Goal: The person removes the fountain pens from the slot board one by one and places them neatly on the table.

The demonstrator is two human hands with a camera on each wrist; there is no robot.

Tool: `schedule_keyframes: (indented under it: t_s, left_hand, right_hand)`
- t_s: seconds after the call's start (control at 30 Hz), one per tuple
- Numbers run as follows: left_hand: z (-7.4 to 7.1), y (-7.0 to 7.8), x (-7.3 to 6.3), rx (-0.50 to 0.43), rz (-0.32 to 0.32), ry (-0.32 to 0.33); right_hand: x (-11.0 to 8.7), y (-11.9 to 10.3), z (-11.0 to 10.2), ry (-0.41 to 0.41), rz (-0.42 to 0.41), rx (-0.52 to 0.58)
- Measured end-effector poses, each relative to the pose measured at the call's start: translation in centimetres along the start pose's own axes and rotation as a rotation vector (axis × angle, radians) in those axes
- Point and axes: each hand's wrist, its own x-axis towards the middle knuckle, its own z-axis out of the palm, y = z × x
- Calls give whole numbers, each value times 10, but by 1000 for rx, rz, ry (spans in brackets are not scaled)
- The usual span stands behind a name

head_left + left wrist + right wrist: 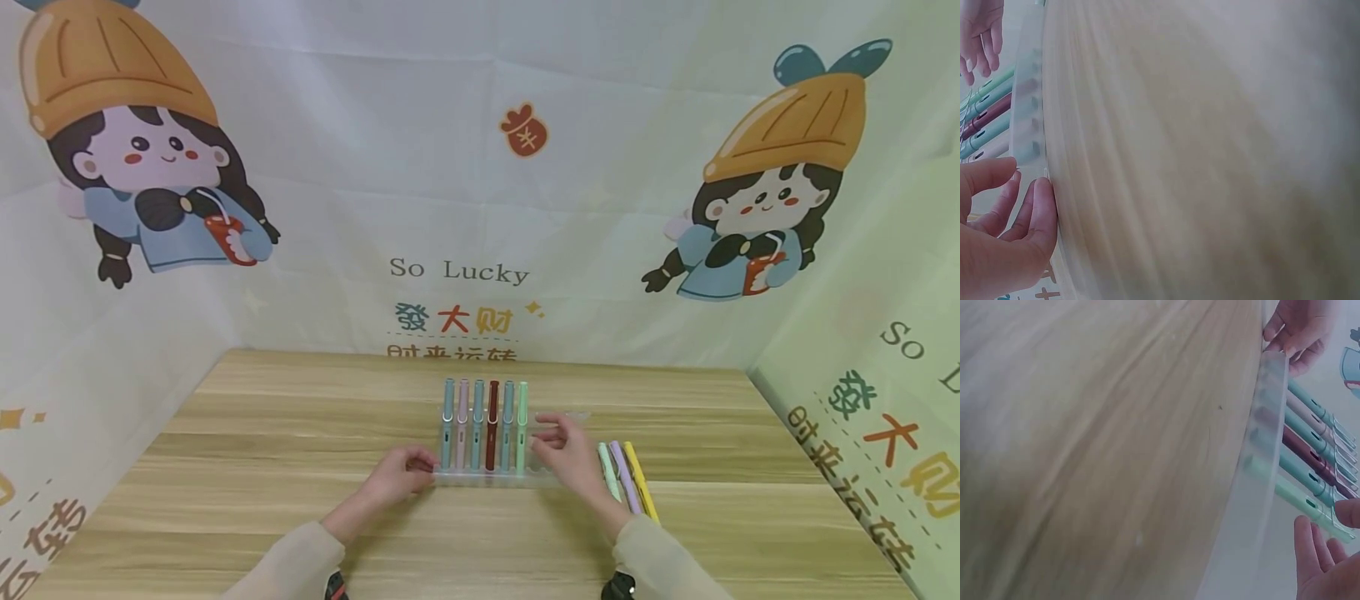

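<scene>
A clear plastic pen stand [480, 480] stands on the table with a row of upright capped pens in its left part. Among them are blue-grey pens, a pink pen [462, 425], a dark red pen [492, 427] and, rightmost, a light green pen [522, 429]. My left hand [407, 472] holds the stand's left end between thumb and fingers; the left wrist view shows this hand [1013, 215] at the corner. Just right of the light green pen hovers my right hand [564, 448], holding nothing. Its thumb and fingers are spread apart in the right wrist view.
On the table [300, 433], right of my right hand, lie a mint green pen [609, 472], a purple pen [625, 477] and a yellow pen [641, 482]. My right forearm partly covers their near ends. A printed cloth [375, 167] hangs behind and along the sides.
</scene>
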Motion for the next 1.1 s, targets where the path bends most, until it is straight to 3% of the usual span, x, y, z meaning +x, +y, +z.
schedule_keyframes:
  t_s: [0.4, 0.8, 1.1]
  left_hand:
    - [0, 2, -2, 4, -8, -3]
    - [0, -1, 0, 6, -6, -2]
    - [1, 4, -1, 17, 9, -1]
  right_hand:
    - [5, 2, 11, -33, -5, 114]
    - [8, 1, 15, -50, 15, 78]
    - [9, 1, 18, -2, 16, -4]
